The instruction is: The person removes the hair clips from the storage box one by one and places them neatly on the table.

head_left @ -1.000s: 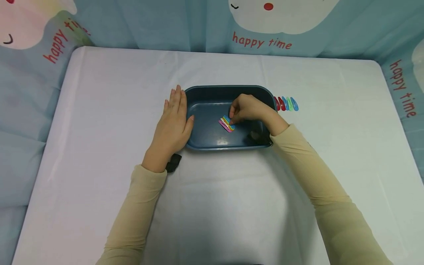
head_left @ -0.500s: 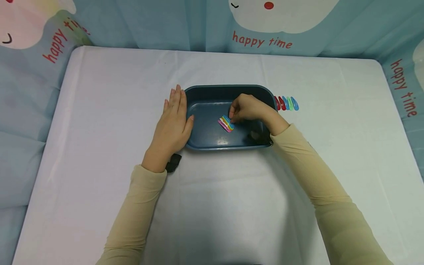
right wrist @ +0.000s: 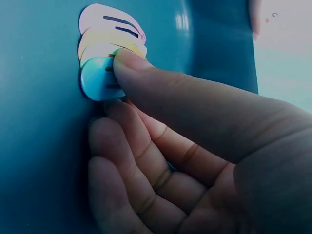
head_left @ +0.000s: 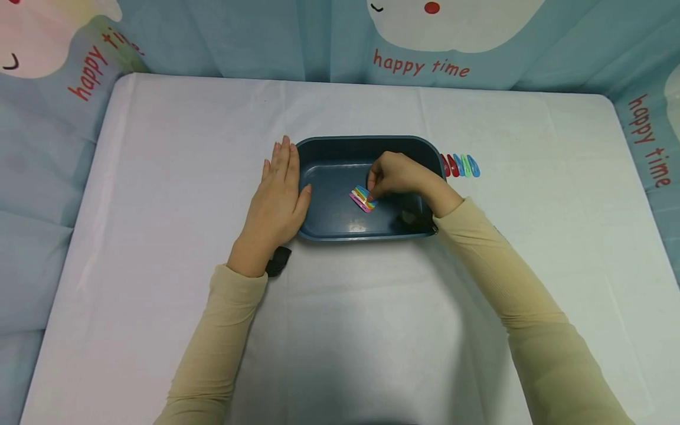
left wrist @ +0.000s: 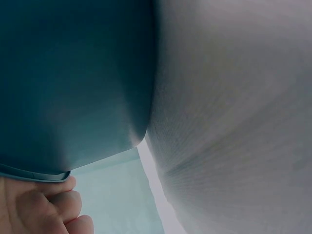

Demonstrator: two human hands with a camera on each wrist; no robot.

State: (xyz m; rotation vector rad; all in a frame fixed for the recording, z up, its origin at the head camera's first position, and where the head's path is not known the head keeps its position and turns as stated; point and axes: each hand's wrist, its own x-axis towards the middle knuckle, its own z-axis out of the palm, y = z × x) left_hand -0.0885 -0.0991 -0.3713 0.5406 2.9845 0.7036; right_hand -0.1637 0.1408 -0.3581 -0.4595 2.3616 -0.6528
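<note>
My left hand (head_left: 276, 200) lies along the left rim of a dark blue tray (head_left: 326, 218), its fingers straight and pointing away from me. In the left wrist view, curled fingertips (left wrist: 70, 204) show at the tray's rim. Inside the tray, my right hand (head_left: 398, 174) pinches a blue snap hair clip (right wrist: 95, 80), thumb on top and index finger at its lower edge. That clip overlaps a fanned row of hair clips on the tray floor, with a yellow clip (right wrist: 90, 39) and a pink clip (right wrist: 95, 18) beyond it. My thumb hides part of the blue clip.
Just right of the tray, a row of hair clips lies on the white-covered table (head_left: 159, 177): red clips (head_left: 454, 165), blue ones and a green clip (head_left: 465, 166). Black wrist gear (head_left: 278, 261) shows below my left wrist. A printed blue curtain (head_left: 255, 41) hangs behind.
My right thumb and the clips under it shift only slightly on the tray floor. The left hand and the tray stay in place.
</note>
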